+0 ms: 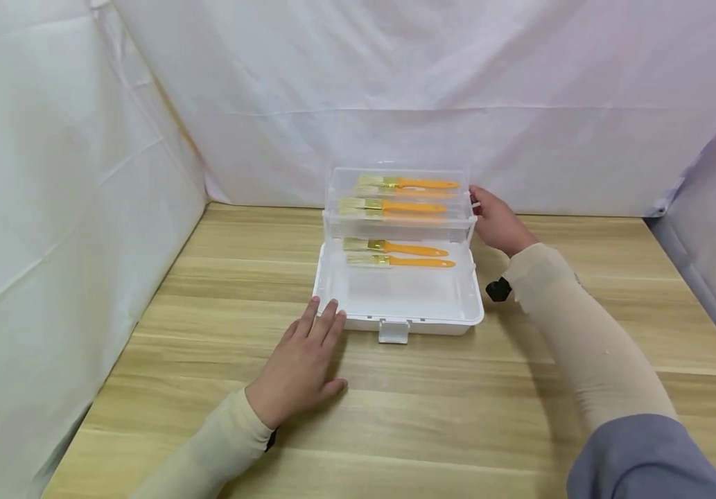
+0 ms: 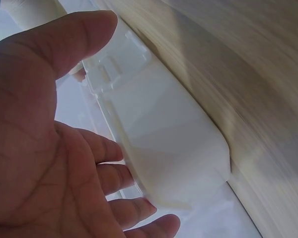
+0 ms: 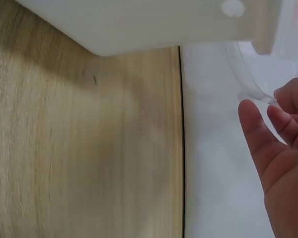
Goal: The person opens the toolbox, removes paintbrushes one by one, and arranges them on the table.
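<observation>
A white plastic case (image 1: 401, 299) stands open, its clear upper part (image 1: 335, 208) raised at the back. Two paintbrushes with orange handles (image 1: 420, 263) lie in the base. More orange-handled paintbrushes (image 1: 428, 184) show in the clear upper part. My left hand (image 1: 298, 367) rests its nearly straight fingertips on the front left corner of the case; in the left wrist view they touch the rim beside the white front wall (image 2: 159, 134). At the back right, my right hand (image 1: 498, 220) pinches the edge of the clear lid (image 3: 246, 79) between thumb and finger.
An unfastened white latch (image 1: 394, 331) hangs at the case's front. The wooden table (image 1: 432, 416) ends close behind the case, where a white cloth (image 1: 395, 62) hangs. More cloth walls stand left and right.
</observation>
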`<state>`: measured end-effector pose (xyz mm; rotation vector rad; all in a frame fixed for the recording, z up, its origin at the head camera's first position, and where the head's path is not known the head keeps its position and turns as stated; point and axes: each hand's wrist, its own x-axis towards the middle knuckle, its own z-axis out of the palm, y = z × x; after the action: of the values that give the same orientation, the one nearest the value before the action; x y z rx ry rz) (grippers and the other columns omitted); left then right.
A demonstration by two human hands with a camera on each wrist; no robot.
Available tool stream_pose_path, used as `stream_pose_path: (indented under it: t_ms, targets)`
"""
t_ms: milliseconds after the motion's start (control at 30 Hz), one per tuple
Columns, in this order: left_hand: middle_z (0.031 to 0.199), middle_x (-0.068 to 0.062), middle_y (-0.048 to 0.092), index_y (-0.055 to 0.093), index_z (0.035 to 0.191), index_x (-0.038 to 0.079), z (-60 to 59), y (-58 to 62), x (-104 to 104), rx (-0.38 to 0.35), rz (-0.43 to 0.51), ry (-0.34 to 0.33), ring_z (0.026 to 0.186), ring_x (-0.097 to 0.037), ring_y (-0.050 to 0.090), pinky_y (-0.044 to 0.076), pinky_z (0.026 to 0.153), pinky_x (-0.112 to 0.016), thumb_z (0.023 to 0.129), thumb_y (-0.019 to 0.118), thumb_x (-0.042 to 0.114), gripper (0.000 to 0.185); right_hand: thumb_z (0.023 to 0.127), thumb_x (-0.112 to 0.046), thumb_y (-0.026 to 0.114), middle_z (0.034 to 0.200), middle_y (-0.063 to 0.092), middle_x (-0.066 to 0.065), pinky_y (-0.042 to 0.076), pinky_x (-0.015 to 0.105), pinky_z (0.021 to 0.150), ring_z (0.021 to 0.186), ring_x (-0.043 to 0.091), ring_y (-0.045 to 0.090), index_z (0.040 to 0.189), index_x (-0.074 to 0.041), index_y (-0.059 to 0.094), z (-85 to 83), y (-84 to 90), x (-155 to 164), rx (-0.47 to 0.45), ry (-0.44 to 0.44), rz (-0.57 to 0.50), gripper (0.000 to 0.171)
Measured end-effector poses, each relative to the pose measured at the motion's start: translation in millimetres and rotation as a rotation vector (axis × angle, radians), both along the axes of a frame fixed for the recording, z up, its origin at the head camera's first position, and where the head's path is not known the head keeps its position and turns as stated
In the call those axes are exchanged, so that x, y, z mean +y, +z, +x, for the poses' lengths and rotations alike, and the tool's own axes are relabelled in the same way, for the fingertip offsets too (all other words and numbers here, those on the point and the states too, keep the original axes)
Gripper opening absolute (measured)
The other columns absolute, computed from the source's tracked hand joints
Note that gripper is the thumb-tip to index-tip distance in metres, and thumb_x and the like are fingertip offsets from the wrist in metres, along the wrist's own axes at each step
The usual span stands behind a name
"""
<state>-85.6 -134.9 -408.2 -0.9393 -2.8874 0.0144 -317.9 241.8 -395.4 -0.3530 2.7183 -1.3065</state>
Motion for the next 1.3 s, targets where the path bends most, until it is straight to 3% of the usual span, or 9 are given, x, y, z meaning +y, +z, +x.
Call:
stream_pose_path:
  t_ms: [167,400,733,1300]
  targets:
    - [0.157,-0.021,0.032,0.037,0.150,-0.002,-1.3,0.2,-1,0.012,-0.008,0.003,0.145,-0.045,0.023,0.039,0.105,-0.054,0.078,0.077,0.056,0.101,0.104,-0.012,0.044,0.133,0.051,0.010,0.045,0.051,0.096,0.117,0.032,0.052,0.155,-0.016,0.031,-3.9,-2.7,-2,0.003,0.010,0.002,0.053]
    - [0.156,-0.021,0.032,0.037,0.150,-0.002,-3.1,0.7,-1,0.018,-0.013,0.000,0.144,-0.045,0.024,0.039,0.105,-0.054,0.078,0.077,0.056,0.101,0.103,-0.033,0.051,0.145,0.048,0.009,0.044,0.053,0.100,0.127,0.033,0.050,0.158,-0.023,0.030,-7.9,-7.7,-1,-0.060,-0.004,-0.008,0.059]
    - [0.156,-0.022,0.031,0.037,0.150,-0.003,-6.0,1.7,-1,0.004,-0.015,0.006,0.144,-0.046,0.024,0.038,0.105,-0.055,0.078,0.077,0.056,0.101,0.103,-0.038,0.052,0.146,0.048,0.010,0.046,0.051,0.099,0.125,0.034,0.051,0.156,-0.020,0.034,-9.7,-15.2,-2,-0.085,0.005,-0.066,0.058]
    - [0.157,-0.021,0.032,0.038,0.149,-0.002,-5.5,-0.2,-2,0.004,0.006,-0.005,0.145,-0.044,0.024,0.040,0.104,-0.053,0.077,0.078,0.055,0.100,0.104,-0.022,0.050,0.141,0.048,0.017,0.044,0.054,0.099,0.121,0.036,0.052,0.153,-0.009,0.035,-10.6,-17.3,-1,-0.131,-0.017,-0.019,0.052]
